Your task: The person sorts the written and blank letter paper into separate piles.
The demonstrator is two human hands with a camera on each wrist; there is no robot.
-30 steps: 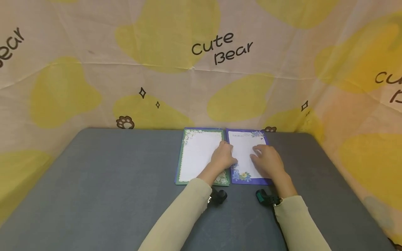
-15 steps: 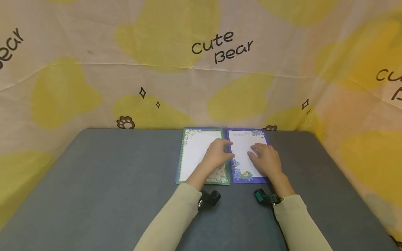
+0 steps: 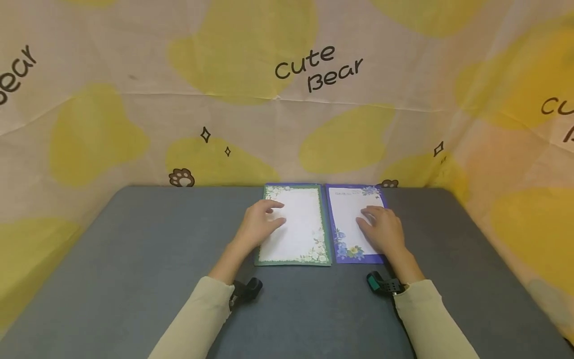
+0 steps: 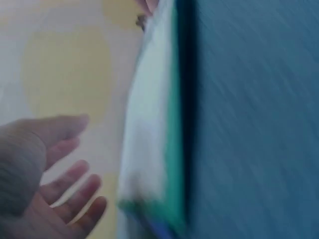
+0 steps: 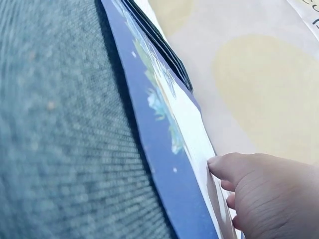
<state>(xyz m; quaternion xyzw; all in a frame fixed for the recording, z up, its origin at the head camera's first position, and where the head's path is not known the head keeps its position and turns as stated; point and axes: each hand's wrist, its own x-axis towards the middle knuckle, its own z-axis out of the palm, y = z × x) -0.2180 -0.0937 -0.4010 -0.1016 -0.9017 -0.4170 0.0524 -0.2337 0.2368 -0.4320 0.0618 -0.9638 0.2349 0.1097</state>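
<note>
A stack of white stationery sheets with a green floral border (image 3: 298,232) lies on the table, a blue-purple edge peeking out behind its top. To its right lies a white sheet with a purple border (image 3: 347,214) and blue flowers. My left hand (image 3: 256,225) hovers over the green stack's left edge with fingers apart and holding nothing; the left wrist view shows that hand (image 4: 55,184) separated from the blurred stack (image 4: 147,124). My right hand (image 3: 386,229) is over the purple sheet's right side, fingers loosely bent. In the right wrist view its thumb tip is right at the sheet (image 5: 169,174).
Both sheets lie near the back edge of a grey table (image 3: 157,249). Behind it hangs a printed cloth (image 3: 251,119) with yellow patches and lettering. A dark wrist device (image 3: 246,289) sits on the left wrist, another (image 3: 383,284) on the right.
My left hand has let go at the green stack's right edge and moved left across it to the left edge. The right hand has stayed nearly in place over the purple sheet.
</note>
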